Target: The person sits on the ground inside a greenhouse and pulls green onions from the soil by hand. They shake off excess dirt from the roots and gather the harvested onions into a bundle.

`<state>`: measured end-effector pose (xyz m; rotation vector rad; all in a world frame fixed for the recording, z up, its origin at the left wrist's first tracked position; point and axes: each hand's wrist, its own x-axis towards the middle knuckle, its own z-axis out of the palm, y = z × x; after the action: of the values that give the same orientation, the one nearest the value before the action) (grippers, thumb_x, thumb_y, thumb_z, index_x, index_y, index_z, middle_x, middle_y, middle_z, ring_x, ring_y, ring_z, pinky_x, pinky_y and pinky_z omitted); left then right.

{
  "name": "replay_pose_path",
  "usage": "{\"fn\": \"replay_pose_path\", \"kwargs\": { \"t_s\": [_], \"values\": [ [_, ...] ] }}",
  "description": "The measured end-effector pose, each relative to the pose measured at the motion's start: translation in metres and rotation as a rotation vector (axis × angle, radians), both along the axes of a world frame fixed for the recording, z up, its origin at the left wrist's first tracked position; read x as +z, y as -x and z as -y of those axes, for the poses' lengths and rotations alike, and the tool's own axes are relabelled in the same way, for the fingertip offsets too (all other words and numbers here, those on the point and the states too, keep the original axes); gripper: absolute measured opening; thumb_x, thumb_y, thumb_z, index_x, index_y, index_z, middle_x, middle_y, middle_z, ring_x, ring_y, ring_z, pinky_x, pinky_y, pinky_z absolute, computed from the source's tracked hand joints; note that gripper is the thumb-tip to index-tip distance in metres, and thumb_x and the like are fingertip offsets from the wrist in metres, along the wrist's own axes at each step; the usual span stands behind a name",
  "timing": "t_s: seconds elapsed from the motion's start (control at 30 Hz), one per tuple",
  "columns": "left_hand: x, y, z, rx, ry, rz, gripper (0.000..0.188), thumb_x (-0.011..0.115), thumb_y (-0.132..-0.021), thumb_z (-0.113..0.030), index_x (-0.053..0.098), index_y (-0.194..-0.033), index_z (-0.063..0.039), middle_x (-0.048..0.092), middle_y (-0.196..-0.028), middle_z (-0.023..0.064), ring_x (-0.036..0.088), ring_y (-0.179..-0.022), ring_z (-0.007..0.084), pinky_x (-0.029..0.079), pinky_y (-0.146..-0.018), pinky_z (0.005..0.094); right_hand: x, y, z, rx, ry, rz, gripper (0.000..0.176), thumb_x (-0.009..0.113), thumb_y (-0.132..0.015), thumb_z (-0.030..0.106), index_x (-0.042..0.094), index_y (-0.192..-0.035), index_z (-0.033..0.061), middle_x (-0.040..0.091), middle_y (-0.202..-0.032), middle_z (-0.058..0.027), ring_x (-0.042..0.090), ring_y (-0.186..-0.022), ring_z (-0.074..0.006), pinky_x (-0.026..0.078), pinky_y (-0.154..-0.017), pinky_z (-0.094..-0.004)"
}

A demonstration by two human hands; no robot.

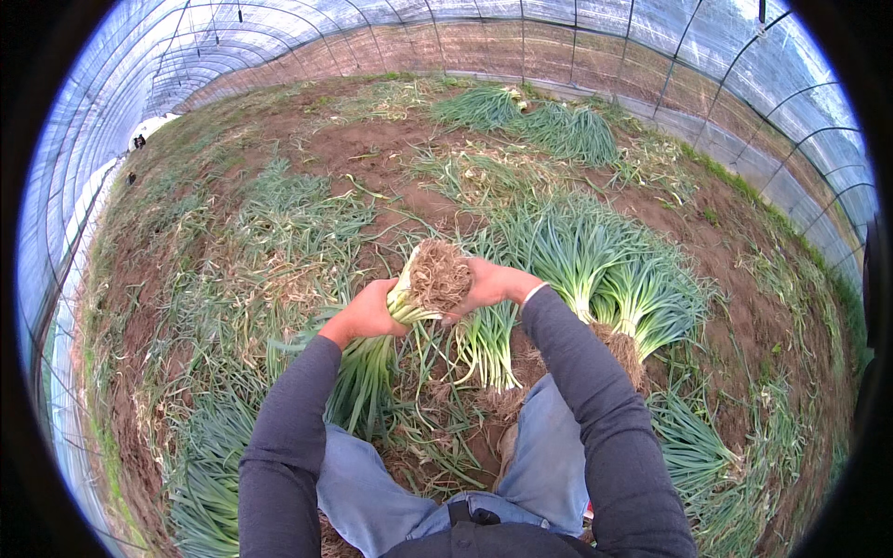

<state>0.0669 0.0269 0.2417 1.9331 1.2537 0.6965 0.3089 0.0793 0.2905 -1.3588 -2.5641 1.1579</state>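
A bundle of green onions (404,301) is held up between my hands, its brown root mass (441,276) facing up and to the right. My left hand (370,310) is wrapped around the pale stems, and the green leaves (363,383) hang below it. My right hand (488,284) cups the far right side of the roots; its fingertips are partly hidden behind them. On the soil under my right forearm lies a loose row of green onions (487,345). Fuller bunches of green onions (628,296) with roots lie just beyond that forearm.
More green onions (202,481) lie at my left, and a smaller bunch (698,443) at my right. Two bunches (558,132) rest farther off. Cut leaves (293,216) litter the brown soil. A plastic greenhouse wall (488,49) on metal hoops encloses the plot.
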Motion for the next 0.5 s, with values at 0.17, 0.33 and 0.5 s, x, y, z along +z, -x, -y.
{"fn": "replay_pose_path", "kwargs": {
  "t_s": [0.17, 0.33, 0.5],
  "values": [
    [0.005, 0.003, 0.006, 0.043, 0.11, 0.172, 0.056, 0.08, -0.055, -0.004, 0.061, -0.107, 0.0, 0.067, -0.096, 0.0057, 0.062, -0.085, 0.0175, 0.049, -0.083, 0.0318, -0.038, -0.014, -0.026, 0.013, 0.23, 0.121, 0.087, 0.085, -0.057, 0.047, 0.056, -0.124, 0.0002, 0.056, -0.127, -0.0188, 0.055, -0.116, -0.0305, 0.044, -0.098, -0.0383],
    [0.016, 0.001, 0.012, 0.013, 0.145, 0.106, 0.056, 0.08, -0.056, -0.004, 0.061, -0.109, -0.002, 0.067, -0.098, 0.0054, 0.062, -0.087, 0.0169, 0.047, -0.087, 0.0315, -0.065, -0.013, -0.052, 0.146, -0.049, -0.144, 0.072, 0.079, -0.068, 0.033, 0.054, -0.125, -0.0025, 0.061, -0.118, -0.0211, 0.057, -0.112, -0.029, 0.045, -0.094, -0.0352],
    [0.006, 0.014, -0.002, 0.136, 0.059, 0.348, 0.059, 0.078, -0.056, 0.002, 0.059, -0.111, 0.0, 0.066, -0.1, 0.0056, 0.062, -0.092, 0.0157, 0.048, -0.086, 0.0309, -0.05, -0.009, -0.028, 0.366, 0.796, -0.202, 0.048, 0.065, -0.086, 0.03, 0.057, -0.122, -0.0002, 0.064, -0.115, -0.016, 0.063, -0.102, -0.023, 0.054, -0.084, -0.0366]
  ]
}}
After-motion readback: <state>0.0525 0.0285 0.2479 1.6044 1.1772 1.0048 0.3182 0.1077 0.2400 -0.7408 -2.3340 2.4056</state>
